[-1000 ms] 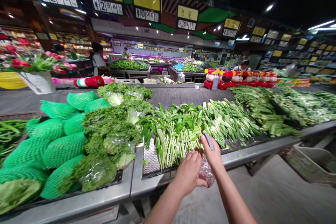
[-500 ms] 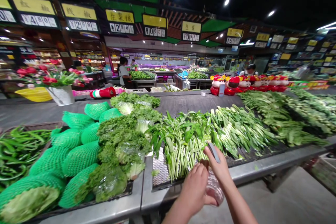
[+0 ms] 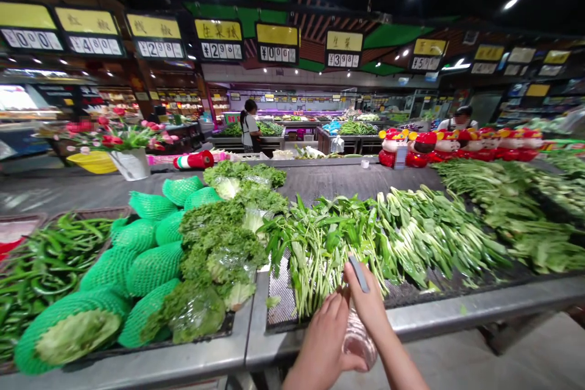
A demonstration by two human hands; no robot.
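Note:
My right hand [image 3: 365, 301] grips a slim grey device [image 3: 359, 273] upright between its fingers, just in front of the greens. My left hand [image 3: 322, 341] sits close beside it, holding a transparent plastic bag [image 3: 359, 342] gathered below the right hand, with something pinkish showing through. Right above both hands, a heap of long-stemmed leafy greens [image 3: 320, 256] lies on a black wire mesh tray [image 3: 280, 292]. Neither hand touches the greens. The steel counter edge [image 3: 329, 332] runs under my hands.
To the left lie green-netted lettuces [image 3: 153, 268], loose lettuce [image 3: 219, 244] and green chilies [image 3: 55, 262]. More greens [image 3: 516, 225] stretch right. Red ornaments [image 3: 450, 146] stand at the back. Further off are a person [image 3: 249, 125], a masked worker [image 3: 459, 119] and more stalls.
The whole stall has shifted right and levelled in view as the head turned. My hands sit slightly lower in the picture, still together with the bag and the grey device.

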